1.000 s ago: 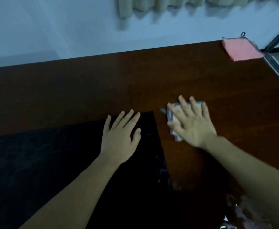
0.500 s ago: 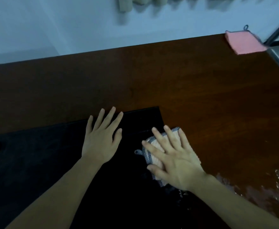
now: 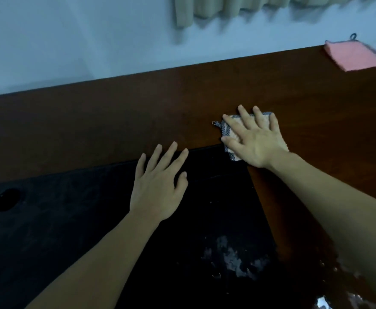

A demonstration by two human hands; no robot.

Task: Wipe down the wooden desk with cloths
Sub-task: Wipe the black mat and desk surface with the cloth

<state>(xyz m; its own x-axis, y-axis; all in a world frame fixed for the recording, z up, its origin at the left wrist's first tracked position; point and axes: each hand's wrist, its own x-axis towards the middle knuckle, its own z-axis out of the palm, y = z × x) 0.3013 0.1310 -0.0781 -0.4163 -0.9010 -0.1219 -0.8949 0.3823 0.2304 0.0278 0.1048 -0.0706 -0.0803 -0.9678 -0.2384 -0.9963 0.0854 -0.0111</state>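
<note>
My right hand (image 3: pixel 255 139) lies flat with spread fingers on a small grey-edged cloth (image 3: pixel 227 130), pressing it onto the dark wooden desk (image 3: pixel 115 117) just past the far right corner of a black mat (image 3: pixel 60 219). My left hand (image 3: pixel 158 186) rests flat on the mat, fingers straight and spread, holding nothing. A pink cloth (image 3: pixel 352 55) lies at the desk's far right corner, well away from both hands.
Wet smears (image 3: pixel 233 259) shine on the mat and wood near the front right. A round hole (image 3: pixel 6 199) shows at the mat's left. A pale wall and a curtain hem (image 3: pixel 227 7) stand behind the desk.
My right hand has slid the cloth away from me and to the right, off the black mat and back onto the wood. My left hand stays flat on the mat.
</note>
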